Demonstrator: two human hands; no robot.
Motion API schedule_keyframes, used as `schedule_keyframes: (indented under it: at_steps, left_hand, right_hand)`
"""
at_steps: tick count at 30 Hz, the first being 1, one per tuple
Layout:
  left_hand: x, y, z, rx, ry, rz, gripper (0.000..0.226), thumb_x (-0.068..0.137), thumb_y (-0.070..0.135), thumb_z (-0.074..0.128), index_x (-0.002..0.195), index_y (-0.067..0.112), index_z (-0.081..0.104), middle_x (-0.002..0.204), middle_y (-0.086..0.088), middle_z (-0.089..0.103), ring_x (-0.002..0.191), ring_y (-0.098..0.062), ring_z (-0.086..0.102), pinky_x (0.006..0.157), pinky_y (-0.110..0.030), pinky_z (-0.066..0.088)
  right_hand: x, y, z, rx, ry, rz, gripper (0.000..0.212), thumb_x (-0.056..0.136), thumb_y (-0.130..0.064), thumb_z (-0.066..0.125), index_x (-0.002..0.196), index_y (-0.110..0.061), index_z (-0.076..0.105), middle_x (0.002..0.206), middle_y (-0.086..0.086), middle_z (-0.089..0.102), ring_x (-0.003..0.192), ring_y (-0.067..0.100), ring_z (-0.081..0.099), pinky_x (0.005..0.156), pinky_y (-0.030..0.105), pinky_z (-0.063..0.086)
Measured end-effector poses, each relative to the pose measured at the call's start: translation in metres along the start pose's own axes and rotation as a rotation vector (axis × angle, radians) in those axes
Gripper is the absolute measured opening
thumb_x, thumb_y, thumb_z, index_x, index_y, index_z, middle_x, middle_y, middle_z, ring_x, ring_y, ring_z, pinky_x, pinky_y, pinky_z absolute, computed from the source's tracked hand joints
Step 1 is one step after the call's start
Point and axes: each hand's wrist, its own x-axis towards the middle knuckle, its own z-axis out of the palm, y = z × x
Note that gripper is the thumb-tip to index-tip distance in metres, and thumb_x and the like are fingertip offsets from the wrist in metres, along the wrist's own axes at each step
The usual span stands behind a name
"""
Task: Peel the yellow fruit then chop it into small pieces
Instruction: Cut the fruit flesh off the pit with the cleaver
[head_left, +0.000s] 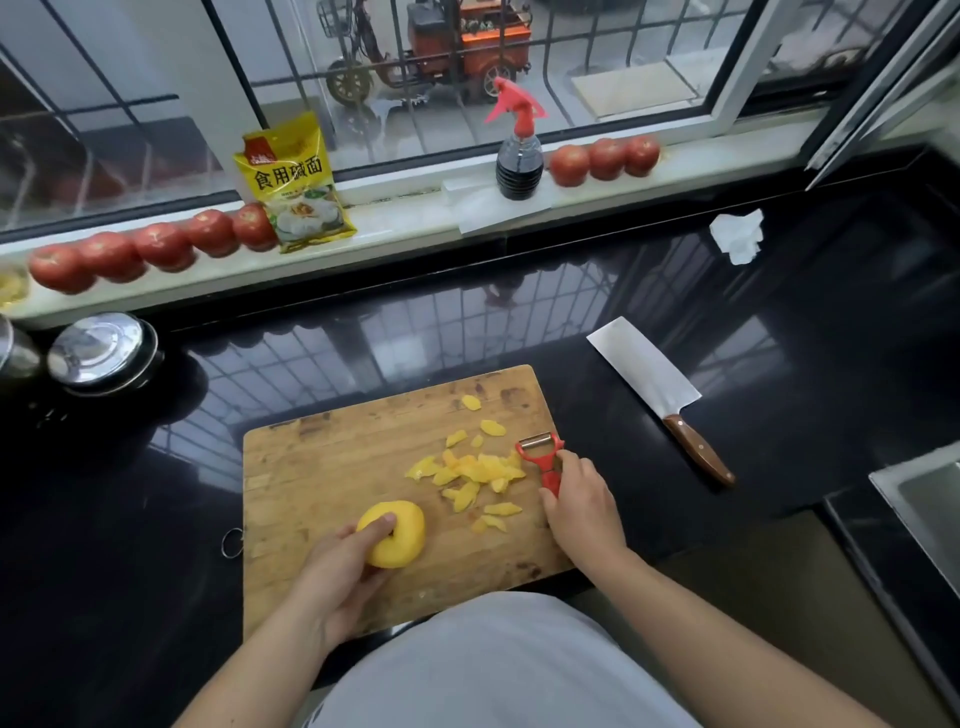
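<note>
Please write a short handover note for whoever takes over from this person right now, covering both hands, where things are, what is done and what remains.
Hands: the left hand grips the yellow fruit on the wooden cutting board. The right hand holds the red peeler at the board's right edge.
Where: yellow peel strips lie scattered on the right half of the board. The cleaver lies on the black counter, right of the board, untouched by either hand.
Done: the fruit looks peeled on the sides in view.
Left: check the hidden underside, put the peeler down, take the cleaver and chop the fruit into small pieces.
</note>
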Motion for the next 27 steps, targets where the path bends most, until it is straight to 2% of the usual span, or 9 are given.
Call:
schedule_keyframes:
  at_steps: [4,8,11,13,16,18,22,25,27]
  left_hand:
    - [0.006,-0.005,-0.001,-0.054,-0.011,-0.026,0.021,0.097,0.007,0.069,0.117,0.001,0.064,0.116,-0.013,0.067,0.108,-0.025,0.064,0.094,-0.043,0.053]
    - [0.01,-0.01,-0.001,-0.044,0.032,0.008,0.023,0.098,0.004,0.066,0.119,0.0,0.06,0.118,-0.015,0.064,0.102,-0.024,0.063,0.092,-0.043,0.053]
    - [0.011,-0.014,0.002,-0.045,0.095,0.04,0.025,0.098,0.002,0.064,0.122,-0.001,0.057,0.112,-0.014,0.062,0.097,-0.022,0.063,0.089,-0.043,0.054]
    - [0.013,-0.017,0.003,-0.049,0.122,0.051,0.03,0.098,0.004,0.067,0.125,-0.002,0.058,0.117,-0.015,0.063,0.104,-0.025,0.064,0.086,-0.043,0.058]
    - [0.015,-0.02,-0.002,-0.05,0.164,0.047,0.029,0.097,0.009,0.07,0.124,0.001,0.061,0.126,-0.017,0.064,0.116,-0.029,0.064,0.09,-0.045,0.059]
    - [0.014,-0.021,-0.007,-0.043,0.182,0.045,0.025,0.096,0.013,0.072,0.119,0.005,0.065,0.126,-0.017,0.065,0.115,-0.027,0.064,0.089,-0.042,0.058]
    - [0.012,-0.025,-0.012,0.028,0.178,0.081,0.025,0.098,0.017,0.071,0.121,0.01,0.066,0.124,-0.012,0.067,0.104,-0.02,0.065,0.075,-0.032,0.057]
    - [0.012,-0.027,-0.014,0.027,0.181,0.081,0.02,0.105,0.017,0.06,0.123,0.011,0.065,0.121,-0.011,0.065,0.1,-0.018,0.062,0.073,-0.033,0.056]
    - [0.012,-0.028,-0.019,0.034,0.179,0.072,0.026,0.107,0.017,0.054,0.13,0.01,0.063,0.125,-0.011,0.064,0.111,-0.022,0.061,0.074,-0.033,0.056]
  right_hand:
    - [0.017,0.005,-0.015,0.065,0.065,-0.023,0.035,0.099,-0.037,0.061,0.13,-0.023,0.054,0.113,-0.004,0.056,0.106,0.016,0.054,0.086,0.033,0.048]
    - [0.053,0.048,-0.045,-0.314,0.271,0.112,0.043,0.096,-0.022,0.059,0.138,-0.013,0.051,0.135,0.013,0.053,0.121,0.033,0.046,0.099,0.047,0.042]
    - [0.07,0.08,-0.059,-0.394,0.213,0.261,0.056,0.093,-0.011,0.05,0.147,-0.011,0.035,0.145,0.018,0.041,0.126,0.039,0.038,0.108,0.05,0.034]
    - [0.078,0.09,-0.063,-0.414,0.176,0.287,0.061,0.095,-0.008,0.048,0.152,-0.011,0.026,0.146,0.02,0.04,0.126,0.04,0.038,0.106,0.05,0.035]
    - [0.086,0.099,-0.065,-0.452,0.138,0.257,0.062,0.101,-0.019,0.053,0.154,-0.013,0.021,0.141,0.022,0.044,0.124,0.04,0.04,0.101,0.052,0.039]
    - [0.09,0.1,-0.066,-0.466,0.074,0.224,0.063,0.1,-0.021,0.056,0.153,-0.014,0.022,0.139,0.023,0.046,0.123,0.041,0.043,0.097,0.051,0.042]
    - [0.086,0.074,-0.065,-0.34,-0.007,0.238,0.06,0.095,-0.005,0.052,0.148,-0.01,0.026,0.133,0.029,0.044,0.117,0.046,0.046,0.093,0.05,0.044]
    - [0.067,0.032,-0.064,-0.199,0.086,0.226,0.055,0.1,-0.012,0.043,0.152,-0.009,0.025,0.132,0.026,0.042,0.109,0.043,0.049,0.086,0.048,0.043]
    - [0.045,-0.002,-0.062,-0.023,0.164,0.181,0.051,0.101,-0.021,0.04,0.15,-0.012,0.034,0.128,0.019,0.047,0.099,0.034,0.05,0.081,0.044,0.042]
